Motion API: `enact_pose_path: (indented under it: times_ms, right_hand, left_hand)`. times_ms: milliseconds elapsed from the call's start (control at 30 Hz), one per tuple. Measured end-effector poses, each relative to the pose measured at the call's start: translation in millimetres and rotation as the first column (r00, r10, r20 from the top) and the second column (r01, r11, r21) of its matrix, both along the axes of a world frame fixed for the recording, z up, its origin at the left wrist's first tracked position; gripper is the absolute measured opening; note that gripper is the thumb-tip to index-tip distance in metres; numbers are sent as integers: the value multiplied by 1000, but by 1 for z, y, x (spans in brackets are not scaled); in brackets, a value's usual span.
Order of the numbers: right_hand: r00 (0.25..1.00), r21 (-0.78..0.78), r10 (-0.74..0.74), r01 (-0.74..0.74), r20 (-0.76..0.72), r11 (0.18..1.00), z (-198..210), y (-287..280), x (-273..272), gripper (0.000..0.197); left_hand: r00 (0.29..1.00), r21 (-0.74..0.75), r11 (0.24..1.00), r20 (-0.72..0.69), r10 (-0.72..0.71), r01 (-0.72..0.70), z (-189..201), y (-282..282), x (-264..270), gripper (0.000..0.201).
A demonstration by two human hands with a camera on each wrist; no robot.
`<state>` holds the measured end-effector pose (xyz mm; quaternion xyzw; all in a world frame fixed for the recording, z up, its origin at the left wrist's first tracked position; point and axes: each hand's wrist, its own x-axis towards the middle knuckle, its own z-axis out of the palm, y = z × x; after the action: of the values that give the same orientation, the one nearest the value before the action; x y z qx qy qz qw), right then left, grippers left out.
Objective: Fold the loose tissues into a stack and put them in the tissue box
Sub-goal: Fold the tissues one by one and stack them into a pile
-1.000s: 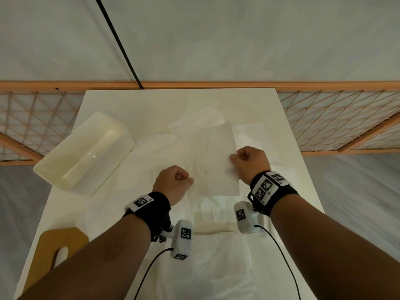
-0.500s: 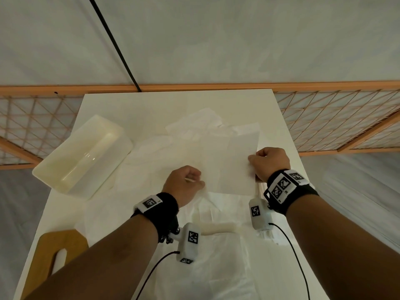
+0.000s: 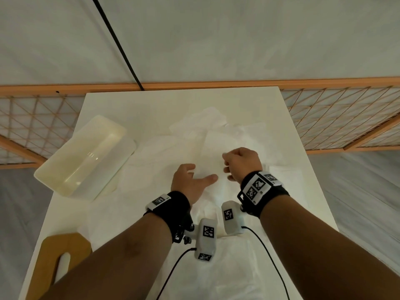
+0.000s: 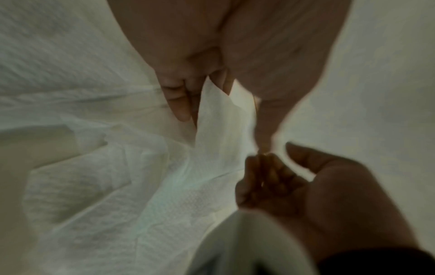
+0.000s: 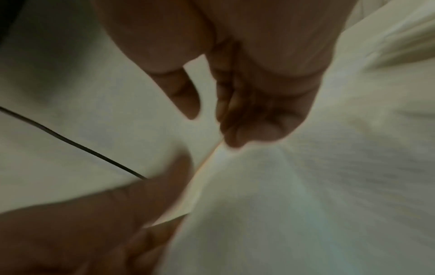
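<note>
left hand: over the desk's middle, thumb out to the right; wrist cam shows a tissue corner caught btw its fingers, rest is blurry

right hand: just right of the left, fingers curled, pinching the same tissue's edge, w/ the sheet fanning out below it in the wrist view

loose tissues: spread over the middle and near part of the desk, overlapping

tissue box: open, at the left edge, angled

wooden lid: near-left corner, has 1 slot
</note>
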<state>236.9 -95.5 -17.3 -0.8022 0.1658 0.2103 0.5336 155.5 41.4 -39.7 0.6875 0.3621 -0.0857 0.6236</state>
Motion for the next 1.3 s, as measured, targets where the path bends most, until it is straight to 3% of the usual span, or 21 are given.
enact_pose_path:
  times_ms: [67,167,367,467,567,733,833,867,933,1000,1033,1067,1100,1133,1167,1200,1233,1300]
  right_hand:
    - [1000,-218,7,-12,-25,976,-16,-9,0,25]
    - [988,-240,43,-78,-147,968,-30,-13,0,58]
    - [986,-170,87,-111,-141,979,-31,-3,11,38]
    - [998,-26,5,-6,-57,1000,-25,-4,8,17]
    - [997,269,-62,71,-40,960,-4,-7,-1,30]
    - [991,383,131,-133,33,914,29,-13,-15,18]
    - [961,498,275,-223,-32,838,38,-24,-22,23]
    - [958,501,276,-200,-82,842,40,-27,-22,33]
    - [976,381,138,-65,-168,922,33,-36,-18,48]
    - [984,152,-53,79,-172,985,20,-46,-12,39]
    - [983,38,-85,93,-163,995,14,-51,-10,30]
    - [984,-70,-64,53,-167,996,8,-53,-9,26]
    - [983,-153,-22,-7,-185,988,3,-55,-9,27]
    - [978,-213,18,-63,-207,975,-2,-54,-10,32]
    - [974,-253,48,-105,-222,962,-4,-53,-11,37]
    - [971,-285,67,-132,-228,949,-5,-50,-13,42]
    - [971,-315,79,-149,-224,937,-5,-47,-14,45]
    - [972,-345,92,-165,-218,924,-6,-44,-15,45]
  left_hand:
    - [998,30,998,-37,59,-58,-10,2,2,63]
    - [997,73,995,-47,67,-63,-20,7,3,45]
    - [998,18,999,-35,51,-50,-18,11,0,41]
    - [998,36,997,-11,63,-63,-9,13,1,39]
    - [995,-112,989,22,97,-94,4,14,8,41]
    - [996,-380,922,81,-43,70,28,13,21,41]
    - [989,-494,863,143,-38,104,38,18,14,36]
    - [986,-524,847,167,7,83,40,21,9,39]
    - [977,-544,834,210,27,94,42,28,-2,43]
    - [963,-447,861,221,-155,241,51,31,-14,30]
    - [922,-345,857,200,-332,384,57,30,-19,22]
    - [823,-210,796,146,-549,568,60,28,-22,16]
    - [659,-67,656,54,-750,752,63,25,-23,13]
    - [470,52,467,-70,-880,883,64,20,-22,13]
    - [312,128,292,-187,-931,948,65,15,-20,14]
    - [215,159,176,-271,-938,971,65,10,-19,18]
    - [167,148,125,-316,-934,981,64,7,-18,23]
    - [119,90,95,-321,-939,991,61,2,-22,27]
